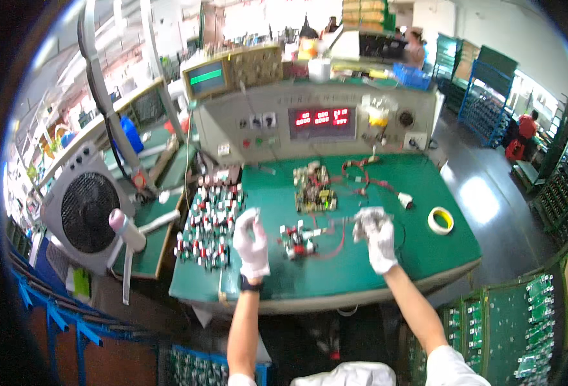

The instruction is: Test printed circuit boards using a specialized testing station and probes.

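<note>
Both my hands wear white gloves. My left hand (251,248) hovers at the right edge of a spread of small circuit boards (210,225) with red, white and black parts. Its thumb and fingers are curved, with a gap between them and nothing visible inside. A single small circuit board (297,241) lies between my hands, with red wires near it. To its right, my right hand (376,239) has its fingers closed; a thin, blurred piece shows by the fingertips, too unclear to name. Beyond, a larger board (315,186) full of components lies on the green mat (271,193).
At the mat's right are a tape roll (441,220) and a red cable with a white plug (405,201). A test panel (322,122) with red digits spans the back. A grey fan (89,199) stands left; racked green boards (535,328) are at lower right.
</note>
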Demonstrator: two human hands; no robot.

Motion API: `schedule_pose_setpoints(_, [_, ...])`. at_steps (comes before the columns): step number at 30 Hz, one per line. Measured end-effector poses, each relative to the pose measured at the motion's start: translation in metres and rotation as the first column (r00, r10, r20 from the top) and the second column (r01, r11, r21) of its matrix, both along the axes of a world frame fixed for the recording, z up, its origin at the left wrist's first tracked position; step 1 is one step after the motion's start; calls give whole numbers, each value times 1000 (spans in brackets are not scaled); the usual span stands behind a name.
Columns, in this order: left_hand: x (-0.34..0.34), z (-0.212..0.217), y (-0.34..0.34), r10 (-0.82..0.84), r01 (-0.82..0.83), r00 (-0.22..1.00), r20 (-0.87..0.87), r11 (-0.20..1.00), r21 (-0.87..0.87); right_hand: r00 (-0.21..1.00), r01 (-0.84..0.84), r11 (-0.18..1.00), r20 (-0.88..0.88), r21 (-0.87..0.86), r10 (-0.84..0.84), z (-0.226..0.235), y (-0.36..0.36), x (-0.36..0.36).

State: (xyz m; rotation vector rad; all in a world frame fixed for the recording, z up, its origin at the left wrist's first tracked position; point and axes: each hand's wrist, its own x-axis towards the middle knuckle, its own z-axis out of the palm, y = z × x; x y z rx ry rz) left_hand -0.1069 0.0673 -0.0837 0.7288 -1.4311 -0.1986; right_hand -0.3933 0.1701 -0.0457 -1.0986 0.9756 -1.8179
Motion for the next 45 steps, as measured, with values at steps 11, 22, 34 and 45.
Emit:
schedule_pose_setpoints(11, [4,-19,-54,-511,493,843,-169,607,623,992,-114,983,64,142,106,-44,-106,-11])
schedule_pose_setpoints(22, [37,-5,-13,-533,519,806,-256,430,739,980,-190,955,-9,229,198,-60,-105,-24])
schedule_pose_setpoints(34, [29,-17,-18,-594,366,804,27,530,765,965,-195,940,-117,281,235,-49,-98,-4])
schedule_pose_setpoints(45, [26,-21,-16,-615,387,789,17,517,763,917,-196,941,-287,276,275,-56,-99,3])
